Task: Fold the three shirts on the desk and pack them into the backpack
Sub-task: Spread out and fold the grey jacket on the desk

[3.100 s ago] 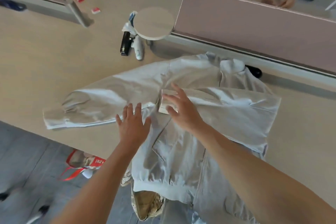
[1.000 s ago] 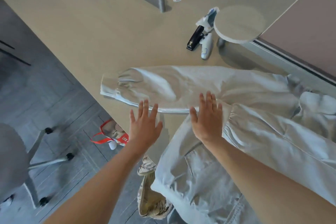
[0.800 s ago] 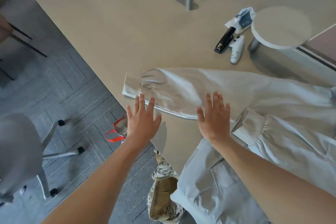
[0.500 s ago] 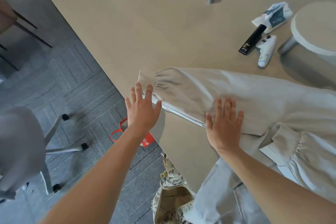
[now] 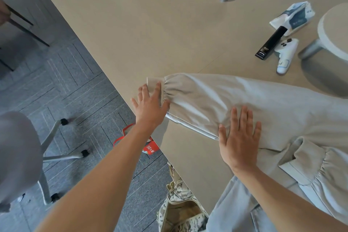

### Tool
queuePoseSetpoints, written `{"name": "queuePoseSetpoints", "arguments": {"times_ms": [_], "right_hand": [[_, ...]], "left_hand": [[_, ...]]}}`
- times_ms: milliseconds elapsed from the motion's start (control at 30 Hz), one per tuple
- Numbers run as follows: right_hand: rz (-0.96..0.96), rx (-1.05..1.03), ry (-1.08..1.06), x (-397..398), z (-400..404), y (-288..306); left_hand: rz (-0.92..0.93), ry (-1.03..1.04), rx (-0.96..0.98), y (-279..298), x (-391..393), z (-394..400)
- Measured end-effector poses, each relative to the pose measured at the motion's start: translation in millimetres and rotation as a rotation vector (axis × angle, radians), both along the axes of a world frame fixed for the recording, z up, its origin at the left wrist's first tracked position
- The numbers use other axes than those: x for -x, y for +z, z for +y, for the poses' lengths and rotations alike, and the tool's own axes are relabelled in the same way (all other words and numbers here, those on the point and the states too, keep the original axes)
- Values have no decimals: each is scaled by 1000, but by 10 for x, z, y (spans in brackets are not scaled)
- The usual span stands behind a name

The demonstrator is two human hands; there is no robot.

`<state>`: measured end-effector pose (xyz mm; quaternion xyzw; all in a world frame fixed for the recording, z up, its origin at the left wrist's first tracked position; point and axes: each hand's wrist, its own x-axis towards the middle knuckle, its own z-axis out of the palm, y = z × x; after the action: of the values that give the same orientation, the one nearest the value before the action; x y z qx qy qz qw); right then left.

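A pale grey long-sleeved shirt (image 5: 273, 107) lies spread on the wooden desk (image 5: 150, 30), one sleeve stretched out to the left. My left hand (image 5: 150, 107) is open, fingers spread, resting at that sleeve's cuff (image 5: 153, 83) by the desk edge. My right hand (image 5: 240, 137) lies flat and open on the sleeve's lower edge, farther right. The other sleeve's cuff (image 5: 301, 158) is folded across the shirt body at the right. A camouflage backpack (image 5: 180, 214) stands open on the floor below the desk edge.
On the desk at the back right lie a black stapler (image 5: 271, 43), a white controller (image 5: 285, 53), a tissue pack (image 5: 294, 17) and a round stand (image 5: 333, 30). A grey office chair (image 5: 18, 156) and a red bag (image 5: 148, 147) are on the floor at the left.
My view has swung left along the outstretched sleeve. My left hand moved from beside the desk edge onto the cuff; my right hand slid left along the sleeve.
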<state>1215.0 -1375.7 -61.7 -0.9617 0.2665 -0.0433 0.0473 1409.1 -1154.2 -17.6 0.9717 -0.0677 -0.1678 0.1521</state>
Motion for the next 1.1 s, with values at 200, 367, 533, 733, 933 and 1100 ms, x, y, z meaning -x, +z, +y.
{"name": "queuePoseSetpoints", "arguments": {"times_ms": [200,367,533,733,933,1100], "right_hand": [[-7,4,-6,-5,5,-10],[-14,-14,-9,-3,3,-24],[-12,-24,-8,-7,6,0],[25,-72,12,-21,0,55],[53,-289,56,78,-183,355],[-112,-305,-60,773,-547,787]], "left_hand": [[-35,26,87,95,-147,-34],[-3,62,231,135,-122,-33],[-58,238,473,197,-5,56],[-146,93,469,496,226,-20],[-251,-9,493,949,567,-329],[-300,-134,553,1386,1011,-856]]}}
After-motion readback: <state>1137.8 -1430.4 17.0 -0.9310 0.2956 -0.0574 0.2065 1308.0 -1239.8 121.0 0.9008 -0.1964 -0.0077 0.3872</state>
